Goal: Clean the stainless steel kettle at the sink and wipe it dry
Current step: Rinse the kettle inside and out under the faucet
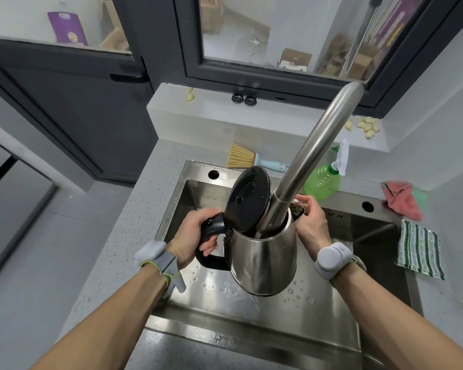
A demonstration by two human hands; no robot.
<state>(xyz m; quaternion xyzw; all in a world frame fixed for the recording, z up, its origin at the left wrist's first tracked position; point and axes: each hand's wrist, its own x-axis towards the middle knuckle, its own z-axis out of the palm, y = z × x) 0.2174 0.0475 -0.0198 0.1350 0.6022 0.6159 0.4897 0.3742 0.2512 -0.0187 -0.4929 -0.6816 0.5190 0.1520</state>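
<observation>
Rinse | stainless steel kettle (262, 260) with open black lid being gripped by black handle, left hand (195, 236) | spout being pinched lightly, right hand (309, 222) | curved steel tap (313, 148) being kept inside mouth, kettle being held level.

One kettle (263, 259), one faucet (313, 153), two cloths (401, 200) (420, 252), one brush (247, 158), one spray bottle (322, 180).

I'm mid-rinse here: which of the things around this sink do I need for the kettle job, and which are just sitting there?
In the job: kettle, held by left hand and right hand; faucet; sink; striped cloth, likely for drying.

Lying about: brush, green spray bottle, pink cloth, garlic cloves.
</observation>
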